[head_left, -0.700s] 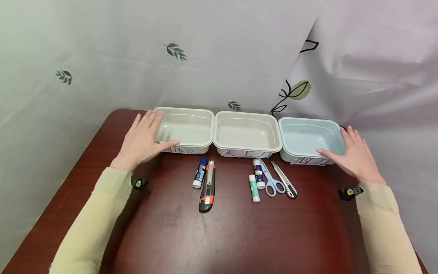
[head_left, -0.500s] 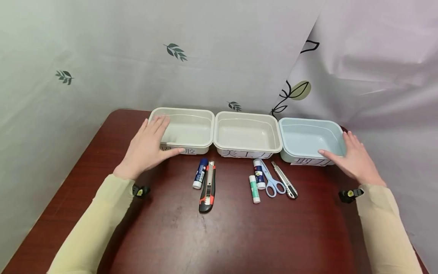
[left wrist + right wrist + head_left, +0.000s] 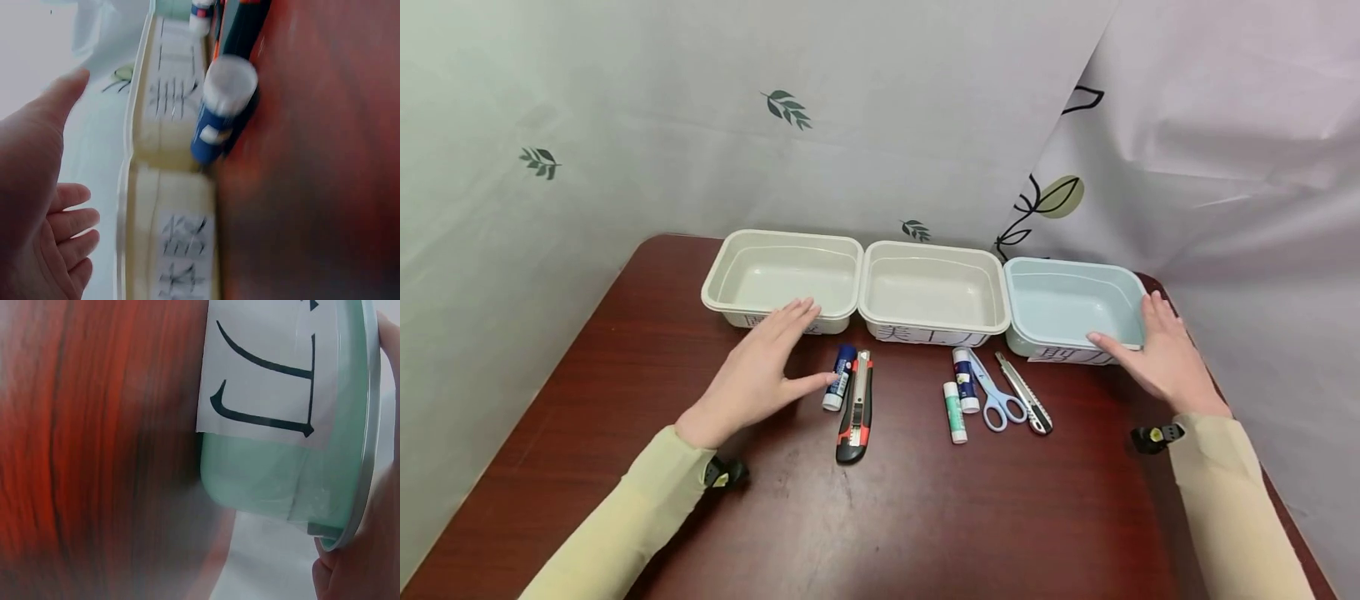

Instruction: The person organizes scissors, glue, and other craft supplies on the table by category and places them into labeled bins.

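Observation:
My left hand [image 3: 756, 375] hangs in front of the left cream bin [image 3: 718, 304], fingers extended and holding nothing. Its thumb tip overlaps a blue glue stick [image 3: 837, 396] in the head view; contact cannot be told. Beside that stick lies a black-and-red utility knife [image 3: 855, 417]. My right hand [image 3: 1172, 358] spans the right end of the light blue bin [image 3: 1060, 337], thumb at the front rim and fingers along the side. In the right wrist view, this hand lies against the rim of the bin [image 3: 262, 475].
A middle cream bin [image 3: 936, 321] stands between the other two; all three bear handwritten paper labels. In front lie a navy glue stick [image 3: 966, 379], a green-and-white glue stick [image 3: 955, 412], blue scissors [image 3: 997, 398] and a white-and-black utility knife [image 3: 1026, 396]. A patterned curtain [image 3: 850, 167] hangs behind.
My left hand has come away from the left bin, toward me and rightward to the blue glue stick. The three bins sit slightly farther left, and my right hand has shifted left with the blue one.

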`<action>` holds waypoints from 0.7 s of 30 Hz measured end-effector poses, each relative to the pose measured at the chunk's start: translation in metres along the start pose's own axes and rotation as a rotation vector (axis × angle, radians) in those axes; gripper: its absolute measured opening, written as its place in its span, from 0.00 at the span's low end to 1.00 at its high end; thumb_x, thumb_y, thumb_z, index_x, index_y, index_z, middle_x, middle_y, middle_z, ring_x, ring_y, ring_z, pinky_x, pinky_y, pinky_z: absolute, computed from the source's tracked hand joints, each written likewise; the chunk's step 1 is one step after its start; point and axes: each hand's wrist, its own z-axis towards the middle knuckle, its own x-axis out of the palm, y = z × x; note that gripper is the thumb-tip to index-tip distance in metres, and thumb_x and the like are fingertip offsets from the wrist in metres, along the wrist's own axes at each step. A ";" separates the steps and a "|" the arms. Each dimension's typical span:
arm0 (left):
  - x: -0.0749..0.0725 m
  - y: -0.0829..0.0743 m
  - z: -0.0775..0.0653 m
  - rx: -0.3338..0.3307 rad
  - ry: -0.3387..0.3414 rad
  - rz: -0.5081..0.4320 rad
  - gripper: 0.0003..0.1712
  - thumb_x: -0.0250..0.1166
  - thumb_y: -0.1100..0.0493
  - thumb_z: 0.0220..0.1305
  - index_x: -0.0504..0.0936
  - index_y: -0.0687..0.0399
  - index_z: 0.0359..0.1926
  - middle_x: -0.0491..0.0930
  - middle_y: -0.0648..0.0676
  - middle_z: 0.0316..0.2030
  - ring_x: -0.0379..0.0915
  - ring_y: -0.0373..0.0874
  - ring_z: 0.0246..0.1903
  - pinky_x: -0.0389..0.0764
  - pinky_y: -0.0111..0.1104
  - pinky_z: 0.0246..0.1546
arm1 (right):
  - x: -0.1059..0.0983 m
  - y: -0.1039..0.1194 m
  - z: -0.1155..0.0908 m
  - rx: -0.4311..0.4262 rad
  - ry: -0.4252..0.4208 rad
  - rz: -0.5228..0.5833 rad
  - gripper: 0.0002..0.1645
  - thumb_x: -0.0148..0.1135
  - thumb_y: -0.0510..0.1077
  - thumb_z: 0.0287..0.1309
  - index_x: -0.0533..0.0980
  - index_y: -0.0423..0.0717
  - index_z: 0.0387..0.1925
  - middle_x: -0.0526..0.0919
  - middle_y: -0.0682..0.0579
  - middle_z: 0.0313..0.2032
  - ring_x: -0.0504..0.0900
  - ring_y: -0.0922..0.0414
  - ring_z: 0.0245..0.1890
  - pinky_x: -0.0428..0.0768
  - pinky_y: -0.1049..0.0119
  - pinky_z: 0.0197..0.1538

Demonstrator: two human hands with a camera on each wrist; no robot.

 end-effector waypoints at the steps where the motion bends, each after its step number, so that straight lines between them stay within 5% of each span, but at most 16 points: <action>1: 0.003 -0.003 -0.002 -0.006 0.006 -0.017 0.55 0.69 0.30 0.59 0.65 0.61 0.75 0.61 0.60 0.74 0.53 0.53 0.74 0.54 0.47 0.73 | 0.002 0.001 0.000 -0.003 -0.008 0.002 0.66 0.58 0.69 0.65 0.38 0.25 0.76 0.35 0.29 0.77 0.34 0.38 0.77 0.35 0.45 0.76; 12: 0.024 -0.019 -0.015 -0.078 0.069 -0.115 0.46 0.72 0.40 0.62 0.69 0.58 0.73 0.69 0.57 0.70 0.64 0.52 0.69 0.65 0.47 0.68 | 0.013 0.026 -0.002 -0.017 -0.029 -0.012 0.67 0.56 0.71 0.65 0.38 0.25 0.76 0.34 0.30 0.77 0.34 0.36 0.77 0.34 0.46 0.76; 21: 0.025 -0.011 -0.008 -0.036 0.231 -0.143 0.56 0.78 0.39 0.53 0.64 0.59 0.76 0.66 0.58 0.72 0.61 0.52 0.70 0.63 0.45 0.69 | 0.021 0.039 0.002 -0.056 -0.029 -0.010 0.68 0.58 0.71 0.64 0.39 0.25 0.76 0.35 0.29 0.77 0.33 0.38 0.77 0.32 0.47 0.76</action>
